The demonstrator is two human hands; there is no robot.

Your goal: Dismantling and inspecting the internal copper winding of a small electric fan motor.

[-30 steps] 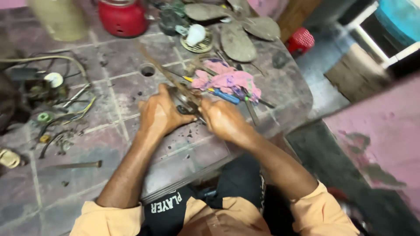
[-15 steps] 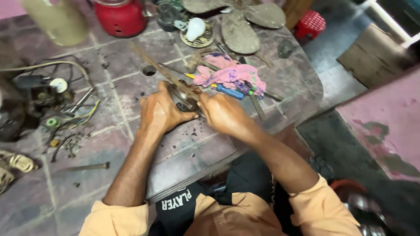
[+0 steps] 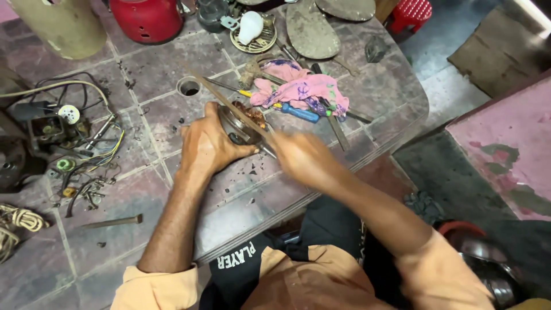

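Compared with a moment ago, the right hand pulls back in a blur, gripping a long thin blade laid across the round motor part, which the left hand clamps on the tiled table.

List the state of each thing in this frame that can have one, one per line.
Left hand: closed around the round metal part, holding it on the table.
Right hand: gripping the long thin tool, blurred.
Round metal part: open, copper windings showing.
Long thin tool: tilted, laid across the part.
Pink cloth: crumpled, lying on the table.
Blue-handled screwdriver: lying flat, partly under the cloth.
White bulb: resting on a round grille.
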